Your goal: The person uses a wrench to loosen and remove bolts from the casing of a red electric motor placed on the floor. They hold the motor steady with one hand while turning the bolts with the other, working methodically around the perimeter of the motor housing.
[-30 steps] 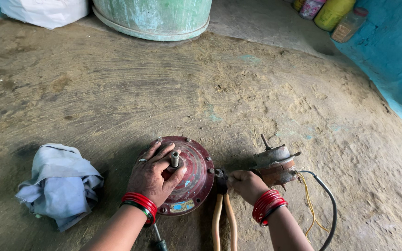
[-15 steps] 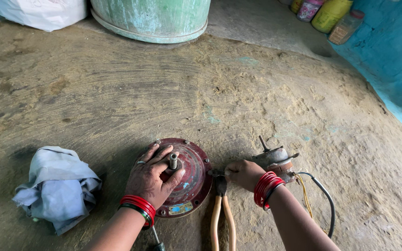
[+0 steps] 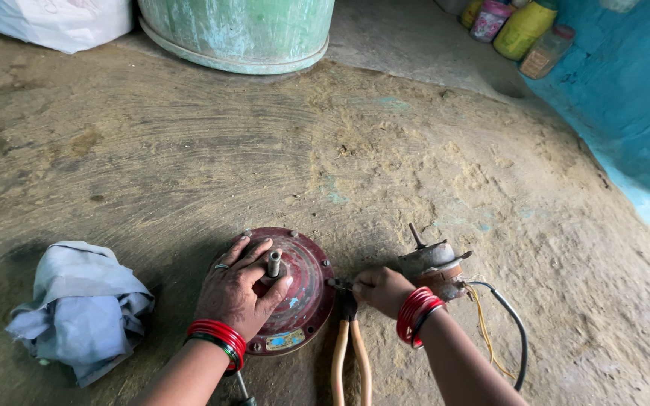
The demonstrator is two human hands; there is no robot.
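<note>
A round dark-red metal motor housing lies on the earthen floor with a short steel shaft sticking up from its middle. My left hand rests flat on the housing, fingers spread around the shaft. My right hand is closed on a small dark tool whose tip meets the housing's right rim. Pliers with tan handles lie on the floor below that hand. Just beyond my right hand sits a grey and copper motor core with yellow and black wires.
A crumpled pale blue cloth lies to the left. A large green drum and a white sack stand at the back. Jars line the blue wall at the right.
My right hand has slid left from the motor core toward the housing's rim. My left hand stays on the housing. The view has shifted a little.
</note>
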